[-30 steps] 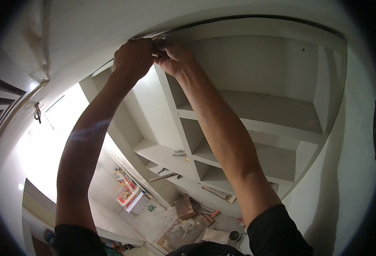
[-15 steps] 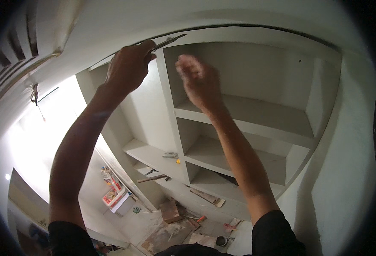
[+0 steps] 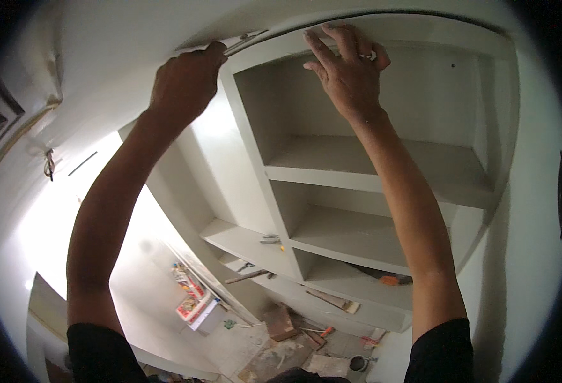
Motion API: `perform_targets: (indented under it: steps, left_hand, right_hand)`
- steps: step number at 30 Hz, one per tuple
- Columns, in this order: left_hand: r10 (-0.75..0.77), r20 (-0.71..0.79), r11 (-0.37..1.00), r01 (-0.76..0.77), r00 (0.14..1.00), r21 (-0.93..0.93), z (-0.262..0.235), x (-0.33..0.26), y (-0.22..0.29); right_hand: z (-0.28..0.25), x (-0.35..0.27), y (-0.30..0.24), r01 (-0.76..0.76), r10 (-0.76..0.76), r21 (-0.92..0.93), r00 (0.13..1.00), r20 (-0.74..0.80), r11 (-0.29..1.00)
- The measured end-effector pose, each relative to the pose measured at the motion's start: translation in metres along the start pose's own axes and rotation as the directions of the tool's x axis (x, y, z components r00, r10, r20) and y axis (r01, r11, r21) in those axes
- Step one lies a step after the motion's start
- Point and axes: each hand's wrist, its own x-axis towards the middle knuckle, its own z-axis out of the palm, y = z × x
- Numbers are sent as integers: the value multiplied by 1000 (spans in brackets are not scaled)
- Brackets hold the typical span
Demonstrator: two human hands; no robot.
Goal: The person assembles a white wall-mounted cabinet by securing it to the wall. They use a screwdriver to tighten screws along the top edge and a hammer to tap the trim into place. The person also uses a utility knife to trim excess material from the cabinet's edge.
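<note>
My left hand point(image 3: 186, 83) is raised to the ceiling line, its fingers closed round a thin, pointed metal tool point(image 3: 246, 41). The tool's tip lies by the dark gap point(image 3: 383, 13) between the ceiling and the white shelf unit's top rail point(image 3: 421, 32); whether it goes into the gap I cannot tell. Farther right, my right hand point(image 3: 351, 83) has its fingers spread, with the fingertips at the face of that rail. Nothing shows in its grasp, and a ring is on one finger.
Pliers point(image 3: 270, 239) lie on a lower left shelf, and a stick-like handle point(image 3: 246, 277) juts from the one below. An orange-ended tool point(image 3: 392, 280) sits on the lower right shelf. Boards point(image 3: 281, 322) and a dark pot point(image 3: 358, 363) are on the floor. A looped wire point(image 3: 49, 165) hangs at left.
My right hand has moved up and right from in front of the upper opening to the top rail, fingers spreading. My left hand still holds the tool, now closer along the gap. The view has shifted.
</note>
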Motion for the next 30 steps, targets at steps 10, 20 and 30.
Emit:
perform_targets:
  steps: [10,20,30]
  left_hand:
    - [112,-152,988,-127,982,-92,32,6,-19]
    - [53,-176,993,-71,983,-99,55,8,-24]
    - [18,34,999,-16,999,-46,51,16,-18]
  right_hand:
    - [36,-8,-66,-138,159,261,985,-64,955]
    - [63,-11,-77,-84,105,155,986,-131,984]
    - [58,-11,-62,-18,32,142,995,-97,990]
